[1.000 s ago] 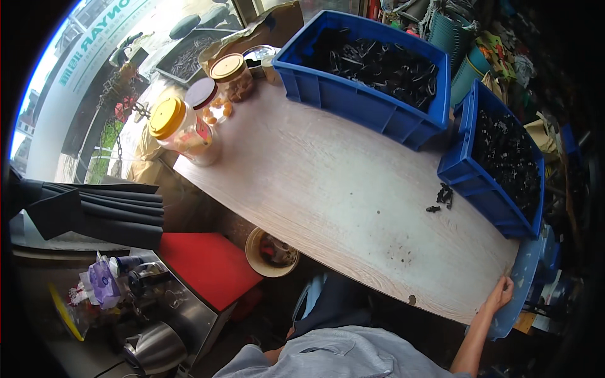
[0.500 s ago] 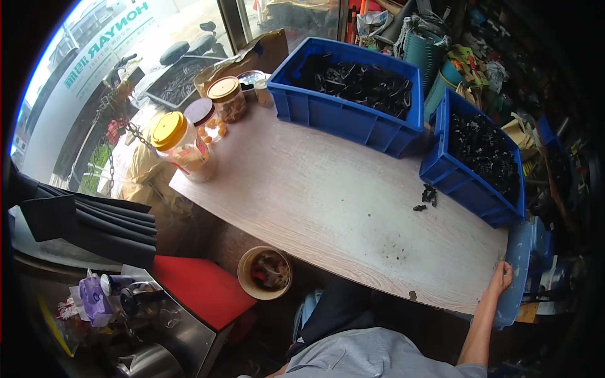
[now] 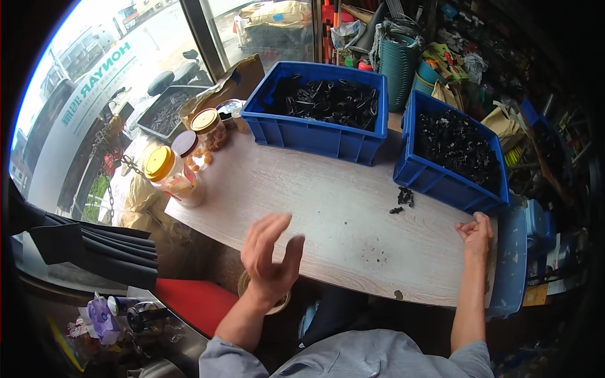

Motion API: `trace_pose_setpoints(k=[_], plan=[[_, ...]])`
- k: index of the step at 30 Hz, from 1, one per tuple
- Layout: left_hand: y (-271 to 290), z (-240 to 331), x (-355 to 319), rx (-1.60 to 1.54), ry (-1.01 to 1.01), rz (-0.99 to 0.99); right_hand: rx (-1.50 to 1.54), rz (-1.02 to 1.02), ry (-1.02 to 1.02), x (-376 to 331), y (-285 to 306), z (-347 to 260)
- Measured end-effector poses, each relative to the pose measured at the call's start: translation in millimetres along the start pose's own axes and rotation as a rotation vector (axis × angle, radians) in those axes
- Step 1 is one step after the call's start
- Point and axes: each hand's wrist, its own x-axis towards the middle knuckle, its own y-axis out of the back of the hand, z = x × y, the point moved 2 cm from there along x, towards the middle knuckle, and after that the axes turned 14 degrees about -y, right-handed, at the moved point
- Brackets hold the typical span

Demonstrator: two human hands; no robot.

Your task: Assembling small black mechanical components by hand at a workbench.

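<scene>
Over the near left edge of the pale wooden table (image 3: 302, 189), my left hand (image 3: 270, 255) is raised with fingers and thumb apart, holding nothing. My right hand (image 3: 477, 234) is near the table's right end, its fingers curled in; whether anything is inside them is hidden. Just beyond it stands a blue crate (image 3: 441, 184) filled with small black parts (image 3: 457, 142). A few loose black pieces (image 3: 404, 196) lie on the table in front of that crate. Farther back, a larger blue crate (image 3: 315, 133) holds black loop-like parts (image 3: 328, 101).
A lighter blue bin (image 3: 509, 268) borders the table's right end. Several lidded jars, including a yellow-lidded jar (image 3: 179, 186), stand at the far left. Below the left edge are a bucket (image 3: 285, 302), partly behind my left arm, and a red surface (image 3: 195, 302).
My left hand has risen into view over the near table edge. My right hand has moved from the lighter blue bin's edge inward and away from me, over the tabletop. The view has shifted slightly.
</scene>
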Motion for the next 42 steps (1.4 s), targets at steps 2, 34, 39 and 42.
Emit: trace_pose_setpoints(k=[2, 34, 39, 42], plan=[[-14, -9, 60, 0.077, -0.107, -0.069, -0.015, -0.109, 0.02, -1, -25, 14], [-225, -212, 179, 0.395, -0.01, -1.119, 0.104, -0.293, 0.007, 16, -63, 14], [-223, -198, 184, 0.441, -0.011, -1.134, 0.108, -0.259, -0.003, 19, -63, 16], [-221, -200, 183, 0.434, 0.014, -1.155, 0.081, -0.261, 0.001, 17, -65, 13]])
